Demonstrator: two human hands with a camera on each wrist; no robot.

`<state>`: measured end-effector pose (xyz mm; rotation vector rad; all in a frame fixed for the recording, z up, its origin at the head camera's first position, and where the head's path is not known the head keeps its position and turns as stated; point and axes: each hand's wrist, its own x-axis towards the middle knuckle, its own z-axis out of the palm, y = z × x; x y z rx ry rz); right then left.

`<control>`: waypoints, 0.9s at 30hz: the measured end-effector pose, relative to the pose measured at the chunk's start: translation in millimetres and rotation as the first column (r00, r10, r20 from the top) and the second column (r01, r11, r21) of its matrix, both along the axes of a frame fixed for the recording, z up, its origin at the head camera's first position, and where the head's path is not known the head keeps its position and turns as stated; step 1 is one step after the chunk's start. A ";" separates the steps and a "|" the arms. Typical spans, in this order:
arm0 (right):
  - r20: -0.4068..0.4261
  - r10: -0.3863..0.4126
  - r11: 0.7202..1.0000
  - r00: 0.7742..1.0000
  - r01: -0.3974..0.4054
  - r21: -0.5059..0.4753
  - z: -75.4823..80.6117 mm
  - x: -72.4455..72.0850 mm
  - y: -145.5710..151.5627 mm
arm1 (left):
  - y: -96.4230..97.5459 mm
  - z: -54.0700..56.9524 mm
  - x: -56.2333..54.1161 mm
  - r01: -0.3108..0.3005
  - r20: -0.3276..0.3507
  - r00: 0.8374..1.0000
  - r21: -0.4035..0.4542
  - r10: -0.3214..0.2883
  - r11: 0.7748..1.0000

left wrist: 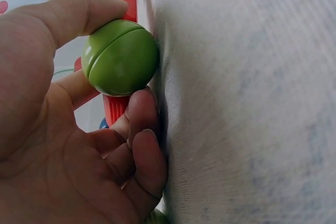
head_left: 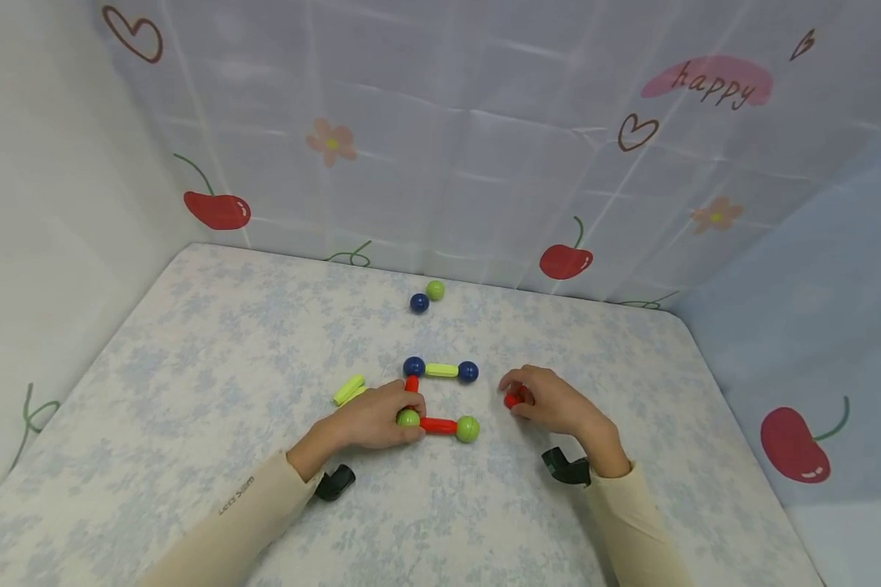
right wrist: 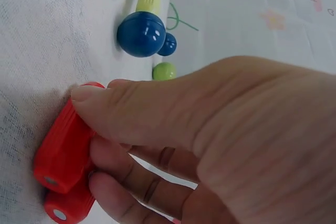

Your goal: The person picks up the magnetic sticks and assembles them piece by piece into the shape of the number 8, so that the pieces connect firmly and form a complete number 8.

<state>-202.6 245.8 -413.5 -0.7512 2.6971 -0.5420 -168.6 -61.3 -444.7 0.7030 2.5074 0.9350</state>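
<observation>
My left hand (head_left: 378, 416) holds a green ball (left wrist: 121, 59) at the corner of a joined ball-and-rod shape. From that ball a red rod (head_left: 439, 425) runs right to another green ball (head_left: 467, 429). A second red rod (head_left: 412, 383), partly behind my fingers, leads up to a navy ball (head_left: 414, 366). There a yellow-green rod (head_left: 441, 370) joins it to a further navy ball (head_left: 468, 372). On the right, my right hand (head_left: 554, 399) pinches a red rod (right wrist: 60, 150) between thumb and fingers. Another red rod (right wrist: 71, 203) lies against it, close to the fingertips.
Yellow-green rods (head_left: 349, 390) lie left of the shape, partly covered by my left hand. Farther back sit a loose navy ball (head_left: 419, 303) and a loose green ball (head_left: 436, 290). A printed curtain (head_left: 440, 163) hangs behind the patterned tabletop (head_left: 264, 359).
</observation>
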 end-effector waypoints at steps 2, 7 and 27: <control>0.005 0.005 1.000 1.000 -0.005 -0.005 -0.8 0.6 -2.3 | 0.4 -0.5 -0.3 -0.001 0.002 1.000 -0.004 0.001 1.000; 0.000 0.011 1.000 1.000 -0.011 0.013 -3.1 2.2 -8.2 | 0.6 -1.3 -1.1 -0.005 0.004 1.000 -0.011 0.005 1.000; -0.058 -0.003 0.975 0.998 -0.010 -0.221 -12.0 5.2 -32.4 | 1.2 -2.5 0.0 -0.010 -0.008 1.000 -0.008 0.010 1.000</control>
